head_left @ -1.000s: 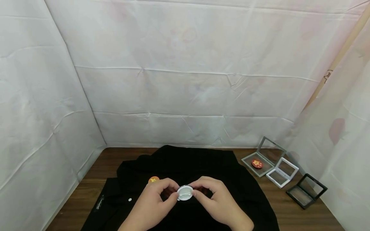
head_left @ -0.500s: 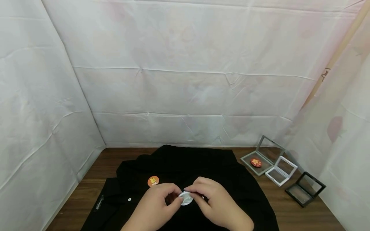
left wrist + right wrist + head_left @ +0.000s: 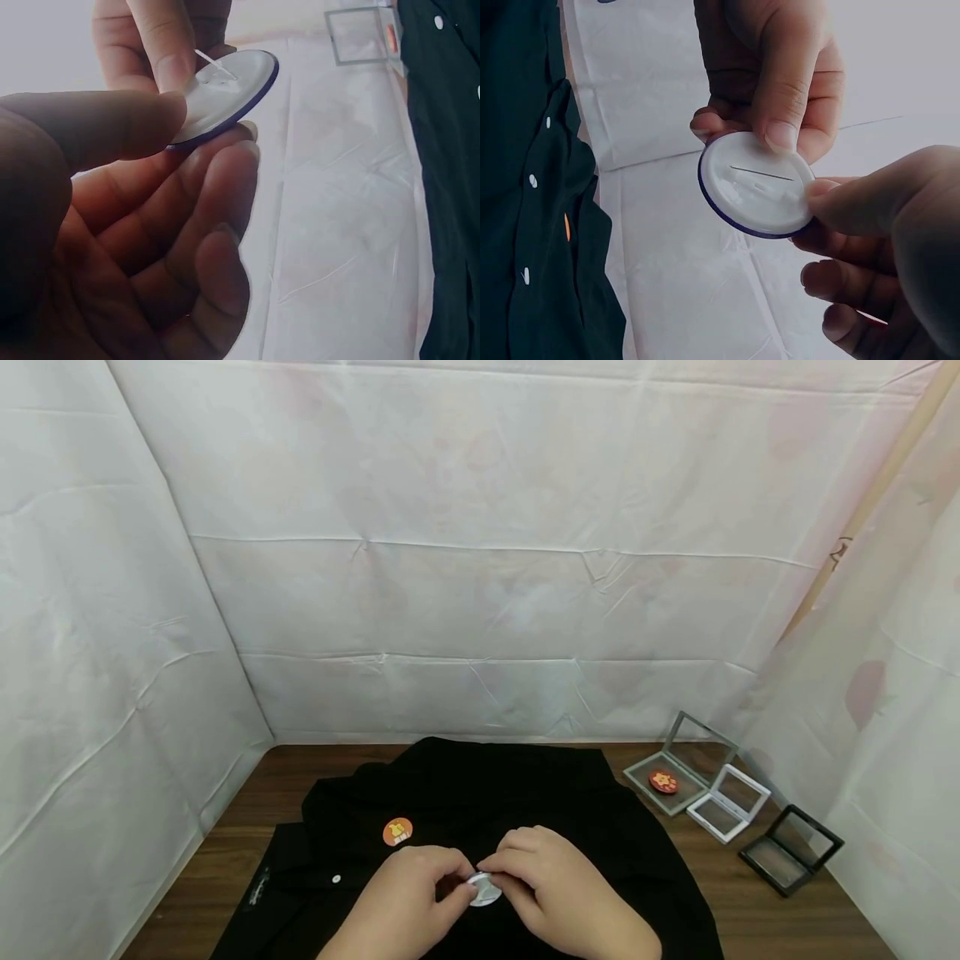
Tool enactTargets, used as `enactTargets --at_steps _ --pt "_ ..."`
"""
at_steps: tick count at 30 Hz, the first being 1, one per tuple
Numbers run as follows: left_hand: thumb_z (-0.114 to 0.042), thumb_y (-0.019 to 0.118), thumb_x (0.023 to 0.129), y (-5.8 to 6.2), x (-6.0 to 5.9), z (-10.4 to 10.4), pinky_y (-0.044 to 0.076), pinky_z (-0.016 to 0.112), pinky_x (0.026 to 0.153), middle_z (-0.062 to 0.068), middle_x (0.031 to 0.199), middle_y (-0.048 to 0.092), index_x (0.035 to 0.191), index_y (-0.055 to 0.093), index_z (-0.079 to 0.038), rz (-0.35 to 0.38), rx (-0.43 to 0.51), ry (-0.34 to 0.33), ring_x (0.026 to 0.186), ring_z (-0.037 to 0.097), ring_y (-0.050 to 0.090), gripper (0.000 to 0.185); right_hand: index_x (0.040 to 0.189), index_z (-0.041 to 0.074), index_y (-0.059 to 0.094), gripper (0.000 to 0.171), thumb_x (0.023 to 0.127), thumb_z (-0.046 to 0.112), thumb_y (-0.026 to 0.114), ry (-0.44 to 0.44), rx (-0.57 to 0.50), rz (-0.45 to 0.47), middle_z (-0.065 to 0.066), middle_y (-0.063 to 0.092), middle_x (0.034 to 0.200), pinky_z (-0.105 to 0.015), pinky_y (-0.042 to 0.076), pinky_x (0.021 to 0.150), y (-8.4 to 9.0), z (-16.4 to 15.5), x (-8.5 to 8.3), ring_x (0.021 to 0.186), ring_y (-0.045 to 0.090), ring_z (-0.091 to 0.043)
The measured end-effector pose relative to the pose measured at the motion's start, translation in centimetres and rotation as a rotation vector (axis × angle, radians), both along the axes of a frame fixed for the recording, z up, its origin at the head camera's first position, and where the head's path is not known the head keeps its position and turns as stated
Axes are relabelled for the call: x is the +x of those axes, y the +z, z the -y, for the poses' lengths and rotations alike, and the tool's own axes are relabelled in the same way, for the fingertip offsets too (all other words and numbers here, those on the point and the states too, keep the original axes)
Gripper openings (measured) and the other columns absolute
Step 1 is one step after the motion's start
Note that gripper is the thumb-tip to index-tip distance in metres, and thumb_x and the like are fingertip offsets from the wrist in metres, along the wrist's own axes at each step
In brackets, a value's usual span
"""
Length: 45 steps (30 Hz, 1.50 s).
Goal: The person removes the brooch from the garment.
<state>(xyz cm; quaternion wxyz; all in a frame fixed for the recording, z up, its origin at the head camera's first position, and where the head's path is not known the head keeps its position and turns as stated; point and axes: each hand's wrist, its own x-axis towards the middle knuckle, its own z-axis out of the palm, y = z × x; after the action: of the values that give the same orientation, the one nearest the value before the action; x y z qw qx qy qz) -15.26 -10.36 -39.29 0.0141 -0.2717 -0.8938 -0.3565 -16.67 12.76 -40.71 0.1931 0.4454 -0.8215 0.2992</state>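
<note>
Between my two hands is a round pin badge (image 3: 484, 888), its white back turned up. A purple rim shows on the badge (image 3: 259, 94) in the left wrist view, where its thin needle (image 3: 216, 64) stands away from the back. My left hand (image 3: 408, 897) pinches one edge between thumb and fingers. On the opposite edge, my right hand (image 3: 566, 893) pinches with thumb and forefinger; its other fingers are curled below in the right wrist view. Beneath both hands lies a black shirt (image 3: 480, 793) with white buttons. An orange badge (image 3: 397, 832) sits on the shirt, left of the hands.
At the right of the wooden table (image 3: 795, 927) stand a grey hinged case (image 3: 637, 770) with a red badge (image 3: 663, 782) inside, a white hinged case (image 3: 716, 828) and a black hinged case (image 3: 787, 887). White cloth (image 3: 450, 610) encloses the back and sides.
Both hands have lowered slightly toward the front with the badge. The right fingers have moved left over its back, and the orange badge, partly covered before, now shows fully.
</note>
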Motion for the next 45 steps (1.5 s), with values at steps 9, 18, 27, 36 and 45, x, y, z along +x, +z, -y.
enactTargets --at_steps 9,18,27,36,45 --pt "-0.024 0.076 0.096 0.0 0.1 -0.1 0.052 0.022 0.059 -0.022 0.081 0.064 0.089 0.074 -0.028 -0.026 0.090 0.081 0.068 -0.002 0.058 0.009 0.113 0.026 0.073 0.016 0.103 0.015 0.067 0.040 -0.151 0.127 0.018 0.065 0.099 -0.019 0.052 0.070 -0.3 -0.4 -0.4 0.082 0.056 0.001" --pt "-0.023 0.076 0.097 0.1 0.5 -0.4 0.053 0.026 0.055 -0.015 0.080 0.067 0.088 0.074 -0.027 0.009 0.298 0.153 0.063 0.005 0.059 0.010 0.119 0.027 0.071 0.025 0.097 0.018 0.076 0.084 -0.277 0.308 0.014 0.066 0.101 -0.026 0.055 0.066 -0.1 -0.4 -0.5 0.080 0.060 -0.006" --pt "-0.024 0.077 0.095 0.0 0.9 -1.4 0.055 0.029 0.060 -0.010 0.081 0.070 0.086 0.075 -0.026 0.069 0.447 0.169 0.068 0.012 0.062 0.010 0.115 0.023 0.071 0.020 0.096 0.018 0.076 0.093 -0.368 0.255 0.010 0.068 0.100 -0.027 0.056 0.067 -0.2 -0.1 -0.5 0.079 0.059 -0.007" --pt "-0.025 0.077 0.095 0.0 1.0 -1.6 0.056 0.029 0.062 -0.008 0.083 0.071 0.087 0.075 -0.024 0.109 0.463 0.160 0.071 0.014 0.063 0.009 0.110 0.022 0.071 0.015 0.097 0.014 0.075 0.095 -0.387 0.244 0.009 0.067 0.098 -0.027 0.056 0.069 0.0 -0.3 -0.4 0.080 0.059 -0.006" --pt "-0.024 0.077 0.096 -0.3 1.1 -1.7 0.056 0.030 0.065 -0.012 0.084 0.071 0.089 0.075 -0.030 0.051 0.429 0.120 0.071 0.012 0.064 0.010 0.107 0.022 0.071 0.014 0.097 0.012 0.074 0.104 -0.395 0.233 0.009 0.066 0.096 -0.027 0.056 0.070 0.0 -0.5 -0.2 0.080 0.060 -0.006"
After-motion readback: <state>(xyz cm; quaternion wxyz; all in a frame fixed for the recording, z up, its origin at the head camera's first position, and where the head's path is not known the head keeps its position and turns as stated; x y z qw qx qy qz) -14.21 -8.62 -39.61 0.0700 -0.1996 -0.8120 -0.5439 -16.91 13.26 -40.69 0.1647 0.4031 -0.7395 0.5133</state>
